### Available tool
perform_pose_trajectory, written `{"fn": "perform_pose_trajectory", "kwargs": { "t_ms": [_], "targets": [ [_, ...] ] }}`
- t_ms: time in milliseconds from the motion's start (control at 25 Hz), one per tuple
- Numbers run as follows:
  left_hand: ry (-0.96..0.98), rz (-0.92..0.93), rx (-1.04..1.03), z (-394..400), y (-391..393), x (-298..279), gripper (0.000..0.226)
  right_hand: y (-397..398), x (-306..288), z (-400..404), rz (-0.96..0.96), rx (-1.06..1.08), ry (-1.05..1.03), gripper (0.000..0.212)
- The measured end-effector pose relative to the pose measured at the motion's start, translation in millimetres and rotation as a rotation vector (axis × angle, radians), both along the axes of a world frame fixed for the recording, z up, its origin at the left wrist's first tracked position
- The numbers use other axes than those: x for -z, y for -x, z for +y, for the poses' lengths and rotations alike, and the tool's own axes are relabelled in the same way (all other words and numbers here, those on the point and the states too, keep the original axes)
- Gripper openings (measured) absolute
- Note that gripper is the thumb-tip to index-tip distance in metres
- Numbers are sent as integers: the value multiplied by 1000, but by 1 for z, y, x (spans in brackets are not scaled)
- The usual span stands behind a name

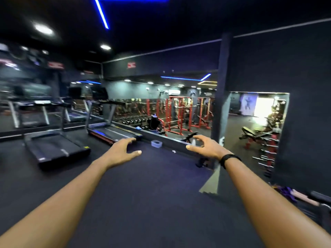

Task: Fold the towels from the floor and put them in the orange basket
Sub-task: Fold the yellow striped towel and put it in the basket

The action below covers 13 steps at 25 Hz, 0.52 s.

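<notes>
Both forearms reach out over the dark floor [152, 176] — my left hand [123, 151] and right hand [206, 146] hold nothing, fingers spread and loosely bent. Towels and orange basket — I can't find them; treadmills [111, 131] stand ahead.

Dark gym floor [152, 185] fills the lower frame. Treadmills [53, 145] stand at left. Red racks [179, 113] show mid-frame; blue light strips [101, 13] glow at top.

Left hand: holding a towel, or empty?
Empty. The left hand is stretched out over the dark floor with fingers spread and nothing between them.
</notes>
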<state>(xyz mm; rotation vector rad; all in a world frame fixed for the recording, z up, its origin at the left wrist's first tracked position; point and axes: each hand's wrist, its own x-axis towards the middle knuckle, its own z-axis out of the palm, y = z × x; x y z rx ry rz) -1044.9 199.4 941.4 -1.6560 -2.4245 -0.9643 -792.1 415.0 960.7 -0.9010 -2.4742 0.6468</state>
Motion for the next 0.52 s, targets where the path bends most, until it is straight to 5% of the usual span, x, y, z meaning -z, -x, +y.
{"fn": "perform_pose_trajectory", "kwargs": {
  "t_ms": [240, 360, 520],
  "targets": [
    [-5, 6, -235, -188, 65, -13, 67, 114, -22, -135, 42, -214, 3, 83],
    [3, -39, -353, -289, 90, -10, 66, 181, -14, -220, 16, -359, 14, 101],
    [10, -74, -539, -432, 119, 3, 67, 272, 3, -351, -8, -552, 23, 88]
  ]
}}
